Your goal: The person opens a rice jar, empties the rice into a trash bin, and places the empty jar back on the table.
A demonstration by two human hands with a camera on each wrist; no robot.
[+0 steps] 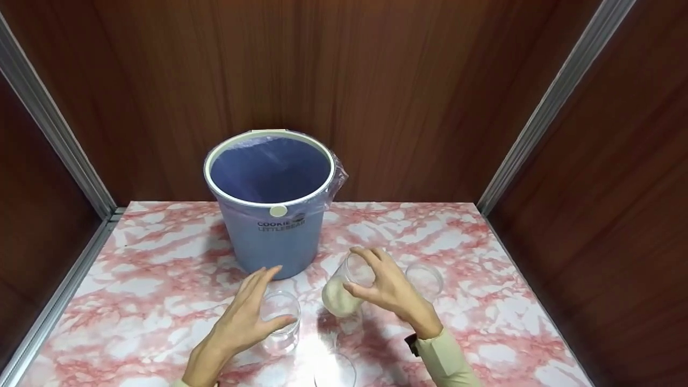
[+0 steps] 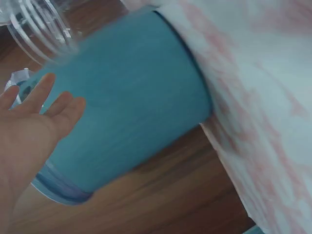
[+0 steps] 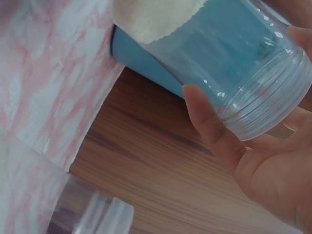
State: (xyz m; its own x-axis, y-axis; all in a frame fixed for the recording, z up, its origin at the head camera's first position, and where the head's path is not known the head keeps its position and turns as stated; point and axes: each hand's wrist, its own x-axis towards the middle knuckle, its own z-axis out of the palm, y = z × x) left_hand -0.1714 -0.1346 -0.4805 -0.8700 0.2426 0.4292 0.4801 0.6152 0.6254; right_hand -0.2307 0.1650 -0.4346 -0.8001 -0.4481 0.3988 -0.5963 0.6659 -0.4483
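My right hand [image 1: 389, 287] grips a clear jar [image 3: 229, 68] near its threaded mouth. The jar is tilted, and a pale, off-white fill [image 1: 339, 298] lies in its lower part. At the left, my left hand [image 1: 242, 317] is spread beside a second clear jar [image 1: 280, 341], thumb and fingers apart around its rim in the head view. The left wrist view shows the loosely bent fingers in front of the blue bin, with a clear threaded neck [image 2: 41, 29] above them.
A blue bin [image 1: 271, 242] with a cream rim and plastic liner stands behind the hands. Another clear container [image 1: 424, 282] stands right of the right hand. A clear round outline [image 1: 334, 371] lies near the front. Wood-look panels [image 1: 408, 97] enclose the marbled table [image 1: 161, 258].
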